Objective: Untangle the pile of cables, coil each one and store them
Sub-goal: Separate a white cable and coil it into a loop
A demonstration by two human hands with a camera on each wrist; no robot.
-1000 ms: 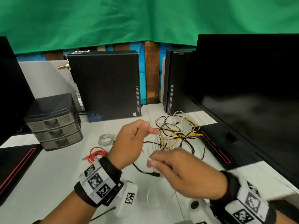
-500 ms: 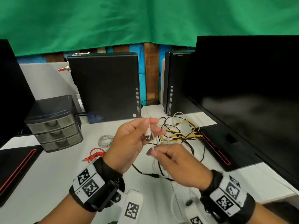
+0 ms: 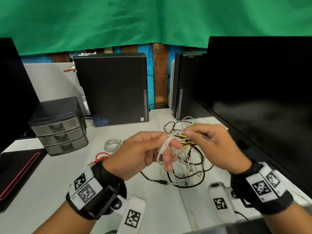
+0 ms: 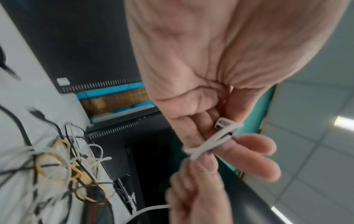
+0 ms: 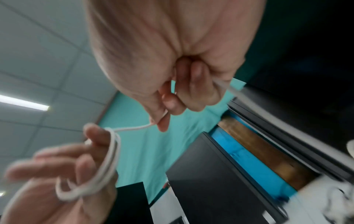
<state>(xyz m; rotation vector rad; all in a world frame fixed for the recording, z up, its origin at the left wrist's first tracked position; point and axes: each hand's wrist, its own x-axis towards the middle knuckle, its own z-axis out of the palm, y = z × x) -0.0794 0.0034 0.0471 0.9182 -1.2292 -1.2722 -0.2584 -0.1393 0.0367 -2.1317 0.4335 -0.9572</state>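
Observation:
A thin white cable (image 3: 164, 146) is looped several times round the fingers of my left hand (image 3: 145, 152), and its plug (image 4: 223, 123) lies pinned against those fingers. My right hand (image 3: 207, 142) pinches the same white cable (image 5: 134, 128) just right of the loops, above the table. Below and behind both hands lies the tangled pile (image 3: 185, 159) of black, white and yellow cables (image 4: 63, 166). A coiled grey-white cable (image 3: 112, 145) and a coiled red cable (image 3: 101, 157) lie on the table to the left.
A grey three-drawer organiser (image 3: 59, 127) stands at the left. Two black computer towers (image 3: 113, 88) stand at the back, and a large black monitor (image 3: 258, 92) fills the right. A black pad with red trim (image 3: 15, 173) lies at the left edge.
My right hand has risen from low in front to the right of my left hand, drawing the white cable up. More loops now sit round my left fingers.

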